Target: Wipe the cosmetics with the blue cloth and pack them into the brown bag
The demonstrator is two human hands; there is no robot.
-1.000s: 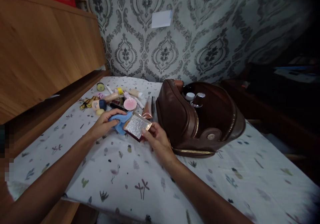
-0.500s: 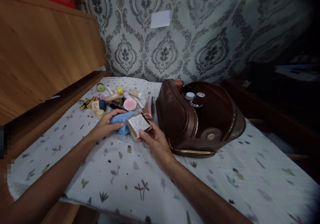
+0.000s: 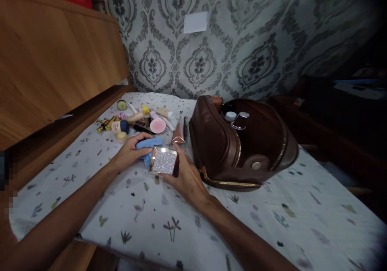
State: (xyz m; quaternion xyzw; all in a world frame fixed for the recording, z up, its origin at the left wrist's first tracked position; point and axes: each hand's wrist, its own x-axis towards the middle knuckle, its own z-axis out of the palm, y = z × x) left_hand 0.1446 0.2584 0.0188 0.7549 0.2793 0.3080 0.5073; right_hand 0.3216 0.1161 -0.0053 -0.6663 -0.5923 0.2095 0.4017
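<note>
While hands [image 3: 128, 152] hold them, cloth [image 3: 155, 143], glittery case [image 3: 163, 162]

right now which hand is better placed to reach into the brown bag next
Probably the right hand: though holding the glittery case, it is nearer the brown bag; the left hand, farther off, holds the blue cloth.

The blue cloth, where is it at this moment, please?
In the head view, the blue cloth is left of centre, held in the left hand, beside the sparkly square case in the right hand.
</note>
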